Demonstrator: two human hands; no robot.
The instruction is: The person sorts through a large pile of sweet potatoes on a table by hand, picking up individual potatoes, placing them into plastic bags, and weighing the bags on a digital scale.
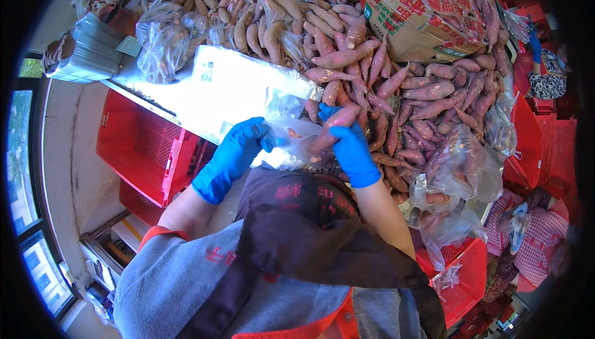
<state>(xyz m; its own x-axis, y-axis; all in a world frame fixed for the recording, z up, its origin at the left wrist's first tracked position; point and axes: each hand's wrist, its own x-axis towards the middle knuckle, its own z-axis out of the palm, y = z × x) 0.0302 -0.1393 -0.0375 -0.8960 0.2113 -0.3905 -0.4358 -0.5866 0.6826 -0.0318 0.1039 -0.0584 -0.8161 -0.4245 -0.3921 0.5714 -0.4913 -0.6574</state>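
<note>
My left hand (pixel 246 139), in a blue glove, grips the edge of a clear plastic bag (pixel 290 132). In my blue-gloved right hand (pixel 348 141) is a large sweet potato (pixel 344 118), its lower end at or inside the bag's mouth. Something small and orange-brown shows through the film. Beyond my hands lies a big heap of sweet potatoes (pixel 432 90), reddish at the right and paler brown at the upper left. A bright white sheet or board (pixel 223 92) lies left of the heap.
Filled plastic bags (pixel 162 46) stand at the upper left, near stacked clear trays (pixel 88 50). A printed cardboard box (pixel 418 22) rests on the heap. More bagged sweet potatoes (pixel 455 167) lie at right. Red crates (pixel 139 139) are below the table. Other people (pixel 534 241) are at far right.
</note>
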